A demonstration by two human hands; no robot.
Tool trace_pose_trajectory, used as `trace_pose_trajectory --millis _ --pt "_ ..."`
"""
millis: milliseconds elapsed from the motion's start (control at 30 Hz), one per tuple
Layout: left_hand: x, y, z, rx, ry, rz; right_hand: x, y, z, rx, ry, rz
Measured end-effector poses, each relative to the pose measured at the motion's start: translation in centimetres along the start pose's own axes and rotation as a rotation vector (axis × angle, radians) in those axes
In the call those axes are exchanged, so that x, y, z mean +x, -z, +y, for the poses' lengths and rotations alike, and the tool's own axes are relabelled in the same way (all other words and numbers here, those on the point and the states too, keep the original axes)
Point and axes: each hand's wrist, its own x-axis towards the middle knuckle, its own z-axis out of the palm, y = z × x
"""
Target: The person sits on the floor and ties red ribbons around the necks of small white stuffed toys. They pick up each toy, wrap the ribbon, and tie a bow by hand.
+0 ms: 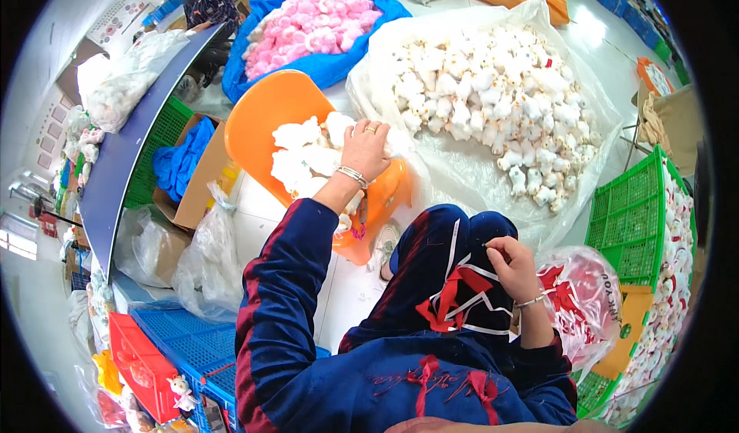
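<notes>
Red ribbons [448,304] lie across the person's lap. Just above them the right hand [511,267] rests on the knee, fingertips pinched together on something too small to tell. Farther out, the left hand [365,149] lies spread, palm down, on white plush toys [302,156] piled on an orange chair [265,117]. Beyond, a clear plastic sheet [454,175] on the floor carries a heap of white plush toys [493,98], and a blue bag [327,67] holds pink plush toys [312,29].

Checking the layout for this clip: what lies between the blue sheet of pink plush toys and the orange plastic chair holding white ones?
In the head view, only a narrow strip of pale floor separates the blue sheet from the orange chair's back.
</notes>
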Motion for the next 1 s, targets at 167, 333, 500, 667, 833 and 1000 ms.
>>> trace_pose_trajectory --millis 167,333,500,667,833,1000 --pt "-2.8 8.5 8.6 -0.172 -0.384 0.1 1.3 -0.1 -1.7 0.368 -0.044 -0.018" --pt "-6.5 9.6 14.8 -0.14 -0.742 -0.062 2.4 -2.0 -3.6 0.461 -0.099 -0.238" --pt "-6.5 10.1 15.8 -0.52 -0.433 0.08 2.2 -0.7 -1.7 0.556 -0.174 -0.133" --pt "-8.2 5.7 16.0 -1.183 0.138 -0.212 2.6 -0.5 -2.8 0.503 -0.034 0.073" --pt "-8.0 5.7 18.2 -1.808 0.328 -0.197 2.9 -0.4 -3.2 0.217 0.078 -0.035" --pt "-8.4 3.4 17.6 -1.776 0.348 -0.117 2.7 1.5 -2.4 0.025 0.064 -0.105"
